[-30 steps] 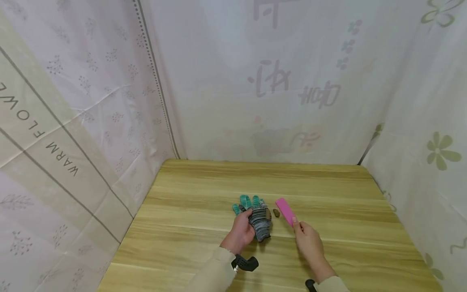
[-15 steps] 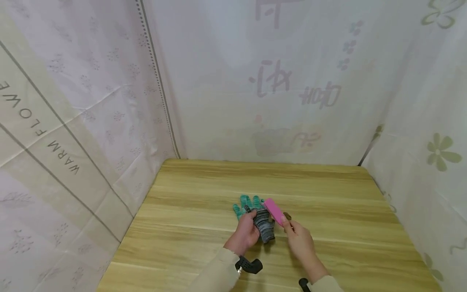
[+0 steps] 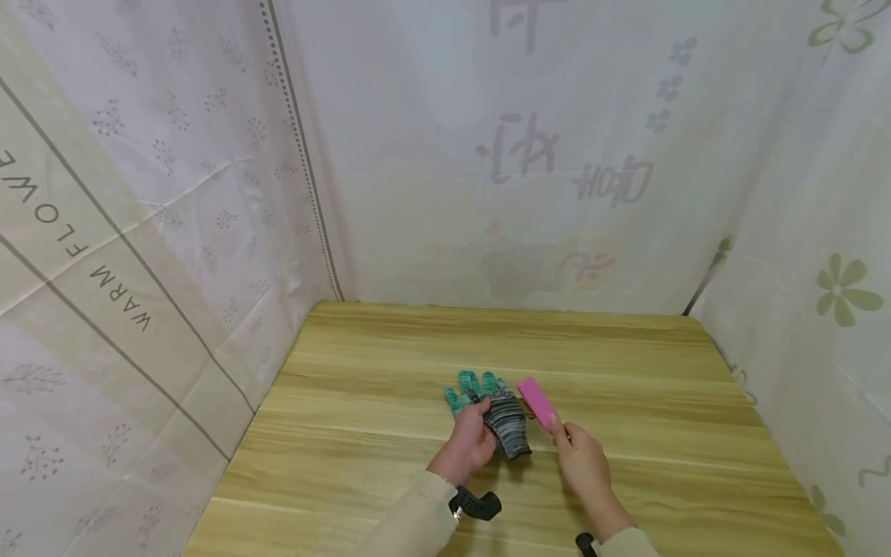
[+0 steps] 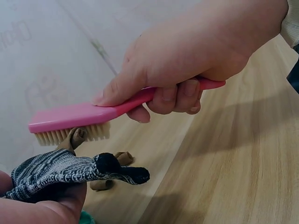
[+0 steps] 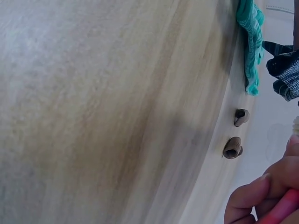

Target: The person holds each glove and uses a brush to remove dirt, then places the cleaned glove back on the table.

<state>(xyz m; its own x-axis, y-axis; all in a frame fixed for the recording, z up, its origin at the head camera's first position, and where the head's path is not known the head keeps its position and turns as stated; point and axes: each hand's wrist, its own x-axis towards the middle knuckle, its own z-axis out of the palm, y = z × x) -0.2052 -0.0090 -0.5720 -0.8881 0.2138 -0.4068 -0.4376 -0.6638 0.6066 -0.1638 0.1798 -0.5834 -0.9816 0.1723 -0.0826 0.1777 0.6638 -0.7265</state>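
My left hand [image 3: 466,445] pinches a black-and-grey striped knit glove [image 3: 508,425], thumb on top, holding it above the table. A teal glove [image 3: 468,382] lies beneath, its fingers pointing away from me. My right hand [image 3: 585,464] grips a pink brush [image 3: 536,402] by its handle, to the right of the striped glove. In the left wrist view the pale bristles [image 4: 51,136] face down, with a brown rolled piece [image 4: 72,140] at them, above the striped glove. Whether that piece touches the bristles or only lies behind the glove I cannot tell.
Two brown rolled pieces lie on the table, the larger piece [image 5: 232,147] and the smaller piece [image 5: 241,117] near the teal glove. The wood-grain table [image 3: 362,433] meets hanging printed cloth [image 3: 418,193] at its back and sides.
The brush moves left over the striped glove, then back a little to the right. The striped glove shifts slightly right in my left hand. The teal glove stays in place.
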